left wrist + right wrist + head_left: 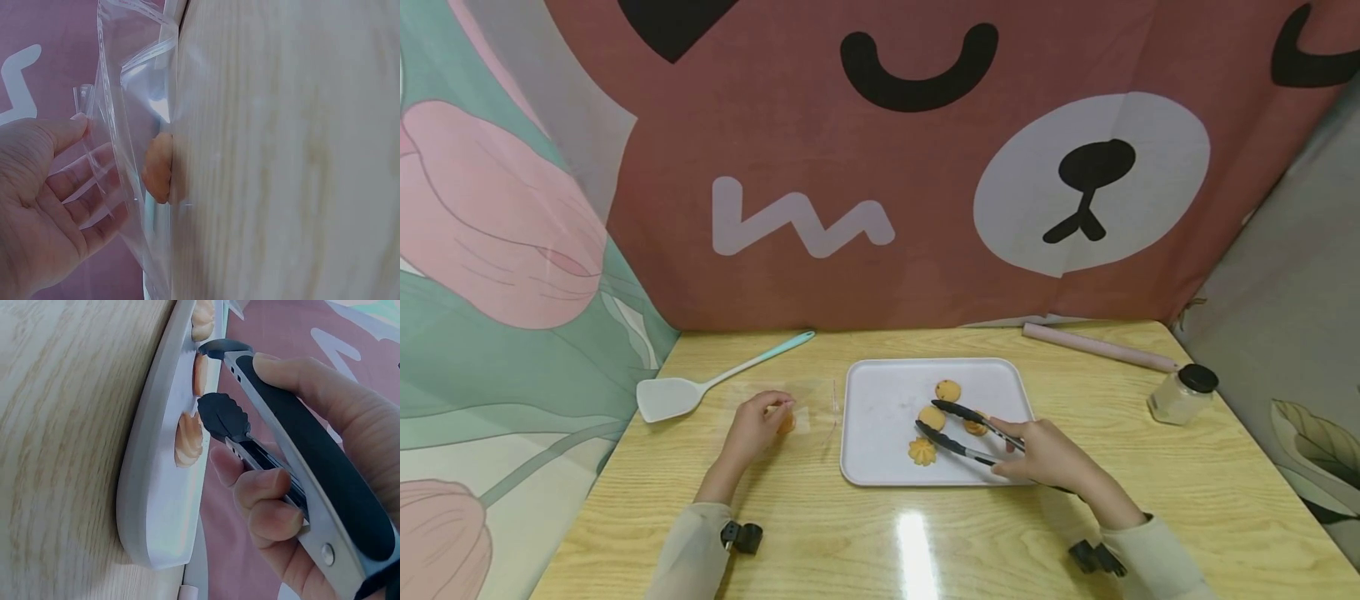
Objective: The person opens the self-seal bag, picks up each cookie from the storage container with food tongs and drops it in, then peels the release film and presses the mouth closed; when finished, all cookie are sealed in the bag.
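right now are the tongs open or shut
Open: the tongs have their black tips apart in the head and right wrist views.

We pinch left, grip right.
Our left hand (754,428) fans its other fingers (95,237); our right hand (1048,456) bends its fingers inward, thumb (303,378) opposite.

Left fingers (70,179) pinch a clear bag (132,119) — a cookie (157,169) inside.
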Available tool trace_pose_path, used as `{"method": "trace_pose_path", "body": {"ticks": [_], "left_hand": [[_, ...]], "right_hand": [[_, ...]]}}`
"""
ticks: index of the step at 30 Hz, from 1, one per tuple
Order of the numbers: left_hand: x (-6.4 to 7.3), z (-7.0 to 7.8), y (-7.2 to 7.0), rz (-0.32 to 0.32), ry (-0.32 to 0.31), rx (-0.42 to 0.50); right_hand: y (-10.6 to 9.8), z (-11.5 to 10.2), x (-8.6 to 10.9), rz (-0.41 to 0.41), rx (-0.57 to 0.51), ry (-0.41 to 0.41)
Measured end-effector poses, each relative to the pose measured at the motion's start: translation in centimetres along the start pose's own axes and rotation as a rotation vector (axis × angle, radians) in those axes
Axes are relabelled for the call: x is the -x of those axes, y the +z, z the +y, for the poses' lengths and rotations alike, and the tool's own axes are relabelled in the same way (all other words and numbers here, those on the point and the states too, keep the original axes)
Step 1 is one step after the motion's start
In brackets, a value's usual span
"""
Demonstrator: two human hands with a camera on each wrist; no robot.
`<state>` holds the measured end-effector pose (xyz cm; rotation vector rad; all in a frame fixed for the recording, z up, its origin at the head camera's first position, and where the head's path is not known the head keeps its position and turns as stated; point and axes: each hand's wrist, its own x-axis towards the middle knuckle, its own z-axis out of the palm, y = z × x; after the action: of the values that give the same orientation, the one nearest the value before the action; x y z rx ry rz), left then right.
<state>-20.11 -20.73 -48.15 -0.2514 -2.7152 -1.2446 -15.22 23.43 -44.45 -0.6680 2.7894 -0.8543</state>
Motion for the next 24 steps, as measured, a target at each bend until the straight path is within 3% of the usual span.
{"method": "trace_pose_path", "body": {"ticks": [13, 24], "left_hand": [[0.1, 0.12, -0.06, -0.005, -0.006, 0.017], [0.04, 0.19, -0.1, -0.004, -0.018, 0.018]], "right_hand": [[0.23, 0.02, 0.15, -0.003, -0.011, 0.026], [0.22, 0.17, -0.07, 0.016, -0.038, -0.012]]}}
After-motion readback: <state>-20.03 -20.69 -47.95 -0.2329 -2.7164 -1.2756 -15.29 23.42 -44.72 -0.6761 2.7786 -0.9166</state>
